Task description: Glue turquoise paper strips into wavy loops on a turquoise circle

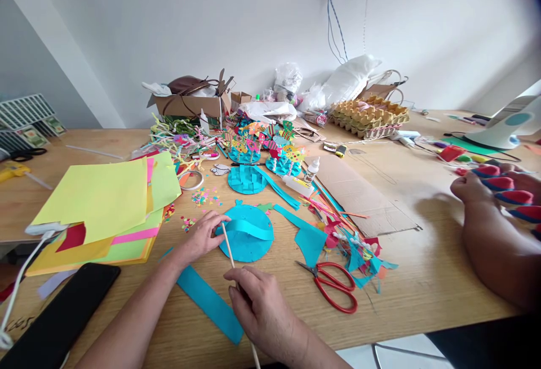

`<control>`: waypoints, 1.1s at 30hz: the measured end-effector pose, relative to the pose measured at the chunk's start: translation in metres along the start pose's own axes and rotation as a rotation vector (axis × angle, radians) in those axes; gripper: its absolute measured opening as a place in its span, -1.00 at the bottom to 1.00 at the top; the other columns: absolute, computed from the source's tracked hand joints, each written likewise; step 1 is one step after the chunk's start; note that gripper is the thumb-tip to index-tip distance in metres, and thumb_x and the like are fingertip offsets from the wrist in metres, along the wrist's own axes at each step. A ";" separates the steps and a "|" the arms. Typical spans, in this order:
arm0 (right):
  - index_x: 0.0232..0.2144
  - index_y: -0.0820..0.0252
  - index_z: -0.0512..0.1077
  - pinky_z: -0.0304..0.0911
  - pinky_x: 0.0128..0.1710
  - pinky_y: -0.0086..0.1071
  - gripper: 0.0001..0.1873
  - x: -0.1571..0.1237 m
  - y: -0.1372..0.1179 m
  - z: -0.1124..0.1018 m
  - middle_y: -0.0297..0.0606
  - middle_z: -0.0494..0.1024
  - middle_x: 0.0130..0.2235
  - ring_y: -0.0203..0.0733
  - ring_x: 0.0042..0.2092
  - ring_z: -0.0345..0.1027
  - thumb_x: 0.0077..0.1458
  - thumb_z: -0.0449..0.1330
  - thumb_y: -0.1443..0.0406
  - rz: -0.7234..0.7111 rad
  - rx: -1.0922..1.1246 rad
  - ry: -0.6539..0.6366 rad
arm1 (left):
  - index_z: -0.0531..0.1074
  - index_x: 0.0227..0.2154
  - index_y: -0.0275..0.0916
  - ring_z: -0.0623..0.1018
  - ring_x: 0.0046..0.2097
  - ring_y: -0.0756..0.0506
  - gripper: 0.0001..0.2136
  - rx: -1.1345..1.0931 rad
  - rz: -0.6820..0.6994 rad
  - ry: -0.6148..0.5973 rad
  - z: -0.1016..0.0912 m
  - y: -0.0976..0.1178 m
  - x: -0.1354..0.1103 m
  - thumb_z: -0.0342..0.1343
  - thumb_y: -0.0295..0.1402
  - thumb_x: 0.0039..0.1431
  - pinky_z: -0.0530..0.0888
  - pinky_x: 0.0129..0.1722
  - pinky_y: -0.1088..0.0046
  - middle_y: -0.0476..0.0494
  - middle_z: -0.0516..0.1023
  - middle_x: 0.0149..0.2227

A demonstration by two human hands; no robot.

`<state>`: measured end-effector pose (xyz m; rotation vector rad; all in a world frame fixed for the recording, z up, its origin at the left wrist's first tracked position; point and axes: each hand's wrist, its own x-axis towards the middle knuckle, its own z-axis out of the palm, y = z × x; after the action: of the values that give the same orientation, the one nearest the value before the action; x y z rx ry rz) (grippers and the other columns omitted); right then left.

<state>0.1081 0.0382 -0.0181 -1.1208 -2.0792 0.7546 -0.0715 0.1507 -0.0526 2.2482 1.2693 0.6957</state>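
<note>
My right hand [264, 304] is closed around a thin pale wooden stick [229, 249], which slants up and away with its far tip at the left edge of a round blue paper disc [249, 249]. A blue paper strip [249, 228] arches over that disc. My left hand [206, 235] pinches the left end of the strip, close to the stick's tip. Between my forearms lies a flat blue strip [211, 304]. Red-handled scissors [333, 284] rest to the right, beside a cut blue paper piece [310, 242].
Stacked coloured paper [93, 194] and a black phone [63, 318] lie left. Behind are another blue disc [246, 180], a glue bottle [311, 170], a tape roll [191, 180] and paper-fish models [285, 155]. Cardboard [359, 194] lies right, near another person's arm [486, 245].
</note>
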 end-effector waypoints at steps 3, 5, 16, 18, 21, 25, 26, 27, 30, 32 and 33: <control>-0.21 0.21 0.36 0.19 -0.37 -0.49 -0.76 -0.003 0.003 0.003 -0.24 0.51 -0.35 -0.30 -0.36 0.37 0.07 -0.02 0.41 0.009 -0.011 0.027 | 0.37 -0.22 -0.23 0.32 -0.42 0.01 -0.75 -0.039 0.026 0.015 0.001 0.001 0.000 0.06 -0.50 -0.03 0.33 -0.42 0.50 -0.05 0.33 -0.31; -0.21 0.20 0.36 0.19 -0.36 -0.48 -0.76 -0.004 0.004 0.004 -0.24 0.51 -0.34 -0.28 -0.35 0.38 0.07 -0.01 0.40 0.009 -0.034 0.026 | 0.36 -0.24 -0.24 0.33 -0.40 0.01 -0.77 -0.057 0.026 0.022 0.002 0.000 0.000 0.06 -0.49 -0.02 0.33 -0.41 0.50 -0.06 0.32 -0.27; -0.23 0.18 0.35 0.17 -0.42 -0.47 -0.78 0.002 -0.002 0.006 -0.27 0.50 -0.39 -0.25 -0.38 0.38 0.07 -0.03 0.39 -0.050 -0.136 -0.083 | 0.32 -0.32 -0.22 0.35 -0.40 0.01 -0.80 -0.268 -0.078 0.037 0.000 -0.007 -0.002 0.11 -0.45 -0.09 0.36 -0.39 0.49 -0.01 0.31 -0.33; -0.22 0.19 0.35 0.17 -0.42 -0.47 -0.77 0.002 -0.001 0.007 -0.27 0.50 -0.38 -0.26 -0.39 0.38 0.08 -0.03 0.39 -0.037 -0.125 -0.062 | 0.33 -0.33 -0.22 0.35 -0.42 0.01 -0.80 -0.286 -0.104 0.029 0.001 -0.007 -0.002 0.11 -0.43 -0.09 0.36 -0.40 0.49 0.00 0.32 -0.34; -0.21 0.19 0.35 0.20 -0.41 -0.47 -0.76 0.001 0.002 0.009 -0.25 0.51 -0.36 -0.27 -0.38 0.39 0.08 -0.03 0.40 -0.004 -0.098 -0.014 | 0.32 -0.34 -0.21 0.34 -0.44 0.02 -0.80 -0.311 -0.150 0.010 0.002 -0.006 -0.002 0.11 -0.42 -0.10 0.35 -0.43 0.51 0.04 0.32 -0.41; -0.22 0.20 0.35 0.22 -0.39 -0.47 -0.76 -0.001 0.007 0.012 -0.25 0.51 -0.34 -0.28 -0.37 0.39 0.07 -0.03 0.41 0.010 -0.070 0.049 | 0.32 -0.33 -0.20 0.32 -0.49 0.02 -0.81 -0.316 -0.164 -0.020 0.003 -0.005 -0.002 0.10 -0.41 -0.08 0.30 -0.49 0.55 0.11 0.26 -0.54; -0.22 0.20 0.35 0.23 -0.38 -0.47 -0.76 -0.001 0.008 0.013 -0.24 0.51 -0.34 -0.28 -0.37 0.39 0.07 -0.03 0.41 0.009 -0.067 0.063 | 0.32 -0.33 -0.20 0.32 -0.49 0.02 -0.81 -0.309 -0.164 -0.023 0.003 -0.005 -0.002 0.10 -0.41 -0.08 0.29 -0.49 0.55 0.12 0.25 -0.56; -0.22 0.20 0.36 0.23 -0.38 -0.47 -0.76 -0.002 0.009 0.013 -0.24 0.51 -0.33 -0.28 -0.37 0.39 0.07 -0.03 0.41 0.007 -0.065 0.072 | 0.32 -0.33 -0.20 0.32 -0.49 0.03 -0.82 -0.301 -0.165 -0.026 0.003 -0.005 -0.002 0.09 -0.41 -0.07 0.29 -0.50 0.56 0.12 0.25 -0.56; -0.22 0.20 0.36 0.24 -0.37 -0.47 -0.76 -0.003 0.009 0.013 -0.22 0.51 -0.33 -0.27 -0.36 0.39 0.06 -0.03 0.41 0.008 -0.063 0.079 | 0.32 -0.32 -0.20 0.31 -0.49 0.03 -0.81 -0.289 -0.176 -0.025 0.003 -0.003 -0.002 0.09 -0.43 -0.07 0.29 -0.50 0.56 0.12 0.27 -0.55; -0.23 0.21 0.36 0.24 -0.40 -0.48 -0.76 -0.003 0.009 0.012 -0.22 0.51 -0.34 -0.28 -0.38 0.38 0.06 -0.03 0.42 0.013 -0.067 0.083 | 0.31 -0.28 -0.20 0.31 -0.50 0.05 -0.76 -0.304 -0.175 -0.017 0.003 -0.001 -0.001 0.08 -0.45 -0.09 0.30 -0.50 0.56 0.09 0.33 -0.48; -0.23 0.22 0.36 0.24 -0.41 -0.48 -0.76 -0.003 0.009 0.011 -0.22 0.51 -0.35 -0.28 -0.40 0.38 0.06 -0.04 0.42 0.014 -0.069 0.086 | 0.31 -0.24 -0.20 0.30 -0.50 0.06 -0.73 -0.312 -0.171 -0.008 0.003 0.001 -0.001 0.08 -0.46 -0.09 0.31 -0.49 0.56 0.06 0.37 -0.42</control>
<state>0.1049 0.0374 -0.0324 -1.1859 -2.0406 0.6349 -0.0697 0.1489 -0.0549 1.8671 1.2361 0.7611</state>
